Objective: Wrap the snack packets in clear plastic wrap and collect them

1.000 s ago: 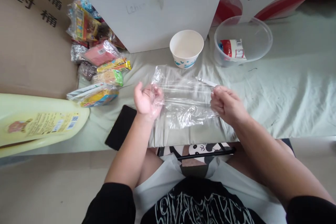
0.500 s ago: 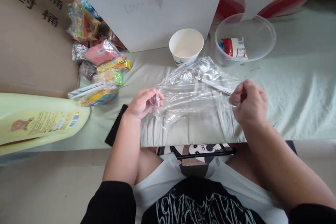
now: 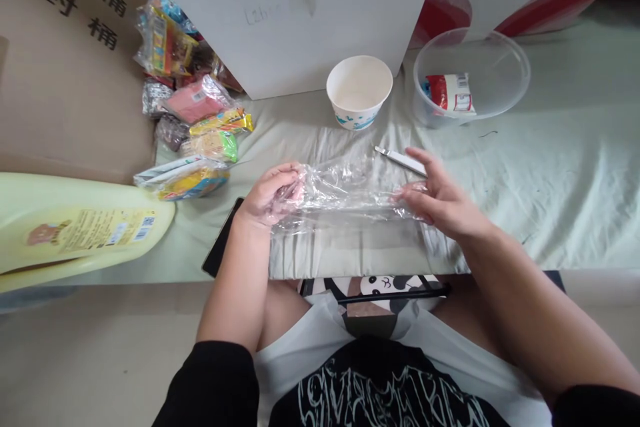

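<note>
A crumpled clear plastic bag (image 3: 350,190) stretches between my two hands just above the pale green cloth (image 3: 550,167). My left hand (image 3: 270,197) is closed, gripping the bag's left end. My right hand (image 3: 437,200) pinches the bag's right end, its index finger stretched out forward. A thin white strip (image 3: 400,159) lies on the cloth just beyond the bag.
A white paper bowl (image 3: 359,92) and a clear plastic tub (image 3: 500,60) holding a red-and-white packet (image 3: 450,92) stand behind. Snack packets (image 3: 200,127) are piled at the left beside a cardboard box (image 3: 65,80). A black phone (image 3: 223,247) and a yellow bottle (image 3: 75,230) lie left.
The bag, spread wide and puffed up before, is now gathered into a narrower band. My right hand moved back left toward the bag; my left hand stayed gripping its end.
</note>
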A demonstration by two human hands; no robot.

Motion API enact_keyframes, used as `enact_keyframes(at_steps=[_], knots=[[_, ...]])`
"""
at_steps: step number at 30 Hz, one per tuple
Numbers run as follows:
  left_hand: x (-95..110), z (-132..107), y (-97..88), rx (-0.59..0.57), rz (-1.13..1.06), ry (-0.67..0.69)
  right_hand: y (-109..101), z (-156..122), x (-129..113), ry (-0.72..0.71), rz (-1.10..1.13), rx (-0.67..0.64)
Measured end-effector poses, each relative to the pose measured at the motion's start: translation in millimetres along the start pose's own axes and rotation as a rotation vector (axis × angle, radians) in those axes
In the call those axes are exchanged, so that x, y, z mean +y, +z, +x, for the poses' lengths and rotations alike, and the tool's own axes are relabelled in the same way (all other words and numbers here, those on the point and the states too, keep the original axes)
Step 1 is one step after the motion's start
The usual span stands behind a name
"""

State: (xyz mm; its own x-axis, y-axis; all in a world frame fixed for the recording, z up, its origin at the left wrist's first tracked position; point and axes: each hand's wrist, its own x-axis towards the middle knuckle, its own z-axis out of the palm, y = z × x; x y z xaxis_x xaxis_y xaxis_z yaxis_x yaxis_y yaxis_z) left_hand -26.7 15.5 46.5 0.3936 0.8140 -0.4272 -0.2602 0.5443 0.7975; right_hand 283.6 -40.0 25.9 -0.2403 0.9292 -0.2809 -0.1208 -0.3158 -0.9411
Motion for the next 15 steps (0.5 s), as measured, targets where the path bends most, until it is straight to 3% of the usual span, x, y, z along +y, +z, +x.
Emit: enact_keyframes(at_steps=[3, 5, 7, 9, 12, 15], knots=[[2, 3, -6.5, 0.115, -0.102, 0.051, -2, -2, -2, 0.022, -0.026, -0.044], [3, 5, -7.4, 0.23, -0.249, 0.167, -4, -2, -3, 0.006, 0.01, 0.071], [2, 6, -4.2, 0.268, -0.342, 0.292, -5, -1, -4, -0.025, 0.035, 0.24], [-3, 5, 1.6, 0.177, -0.306, 0.29, -5, 2, -4, -0.074, 0.053, 0.379], [-12, 3, 7.8, -0.054, -0.107, 0.056, -2, 6, -4, -0.139, 0.097, 0.476], [-17, 2, 7.2, -0.063, 0.018, -0.023, 0, 6, -4, -0.17, 0.102, 0.49]])
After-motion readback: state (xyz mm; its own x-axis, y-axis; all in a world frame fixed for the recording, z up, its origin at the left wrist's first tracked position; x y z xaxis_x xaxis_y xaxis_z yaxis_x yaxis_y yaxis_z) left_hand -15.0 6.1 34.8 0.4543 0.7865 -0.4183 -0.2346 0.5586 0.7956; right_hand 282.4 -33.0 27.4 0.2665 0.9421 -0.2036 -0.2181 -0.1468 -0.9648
